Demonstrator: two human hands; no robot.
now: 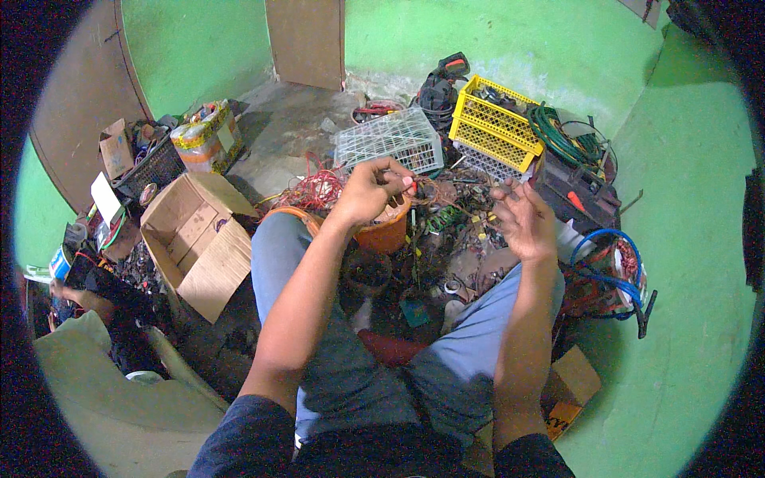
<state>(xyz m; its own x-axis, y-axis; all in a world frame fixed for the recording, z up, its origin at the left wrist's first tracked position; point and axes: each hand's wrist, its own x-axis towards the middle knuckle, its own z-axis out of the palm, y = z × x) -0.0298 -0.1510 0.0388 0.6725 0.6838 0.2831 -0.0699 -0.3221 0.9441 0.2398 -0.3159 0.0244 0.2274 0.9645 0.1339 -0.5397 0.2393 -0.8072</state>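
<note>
My left hand [374,190] is raised above an orange bucket [381,237], its thumb and fingers pinched on a small red piece [413,185] whose kind is too small to tell. Thin brownish wires [437,191] show just right of those fingertips; whether they join the red piece is unclear. Opposite, my right hand [526,219] hovers over the cluttered floor with its fingers curled toward the thumb. Anything between them is too small to make out. A tangle of red wires [315,190] lies left of the bucket.
An open cardboard box [191,239] stands to the left. Ahead are a white crate [386,142] and a yellow crate [496,123], with green cable [558,135] beside it. Blue tubing [629,287] lies at right. Another person's arm [88,301] shows at far left.
</note>
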